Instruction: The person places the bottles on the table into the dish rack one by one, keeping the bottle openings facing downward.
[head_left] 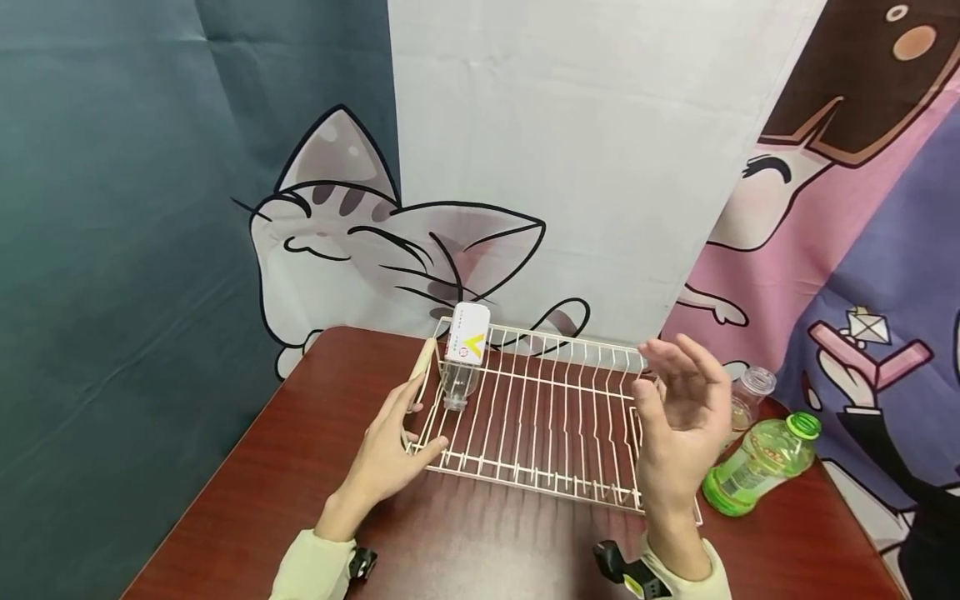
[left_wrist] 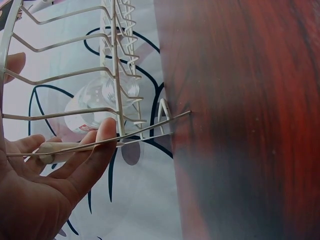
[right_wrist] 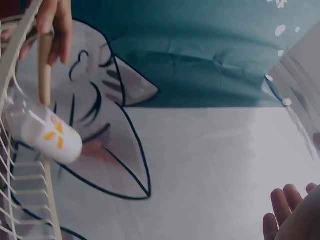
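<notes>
A white wire dish rack [head_left: 555, 417] stands on the reddish-brown table. My left hand [head_left: 386, 446] is at the rack's left side, its fingers round the side rail and a pale wooden-looking bar [right_wrist: 45, 70]; the thumb is spread toward the front corner. A clear bottle [head_left: 465, 350] with a white wrap and yellow mark leans neck-down in the rack's left end, just beyond that hand. My right hand [head_left: 686, 417] hovers above the rack's right end, fingers loosely bent, holding nothing. In the right wrist view only some fingertips [right_wrist: 285, 205] show.
Right of the rack stands a green-tinted plastic bottle [head_left: 757, 467], with a clear bottle [head_left: 750, 396] behind it. Behind the table hangs a printed cloth [head_left: 570, 142] with cartoon figures. The brown tabletop [head_left: 480, 542] extends in front of the rack.
</notes>
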